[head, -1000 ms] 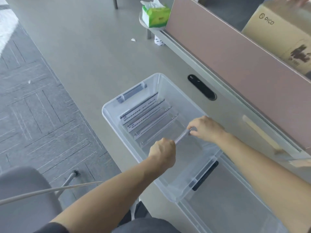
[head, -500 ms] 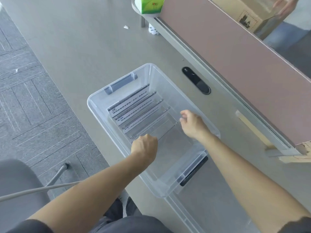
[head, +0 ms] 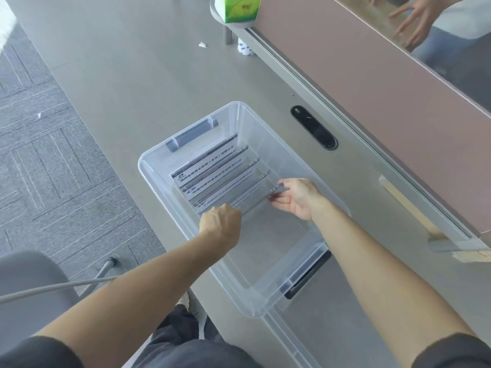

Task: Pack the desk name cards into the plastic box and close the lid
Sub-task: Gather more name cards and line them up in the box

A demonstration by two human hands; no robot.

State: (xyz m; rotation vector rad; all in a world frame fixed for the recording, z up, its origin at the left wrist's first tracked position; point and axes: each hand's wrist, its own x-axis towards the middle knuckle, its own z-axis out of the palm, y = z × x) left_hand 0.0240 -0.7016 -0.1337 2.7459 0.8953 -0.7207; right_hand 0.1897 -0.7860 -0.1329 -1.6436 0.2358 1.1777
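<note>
A clear plastic box [head: 154,179] with grey latches sits open on the grey desk. Several clear acrylic desk name cards [head: 212,168] lean in a row at its far end. The nearest name card [head: 255,203] rests low in the box behind the others, held at both ends. My left hand [head: 220,224] is fisted on its left end. My right hand [head: 295,197] pinches its right end with loosened fingers. The box lid [head: 332,338] lies flat on the desk just beyond the box's near end.
A pink desk partition [head: 372,83] runs along the right with a black cable slot [head: 314,127] beside the box. A green tissue pack [head: 236,7] stands at the far end. Another person's hand [head: 414,19] shows behind the partition. A grey chair [head: 24,293] is at lower left.
Both hands have lowered the name card from above the box's middle down and toward the row of cards. It now rests against that row. The cardboard box behind the partition has left view.
</note>
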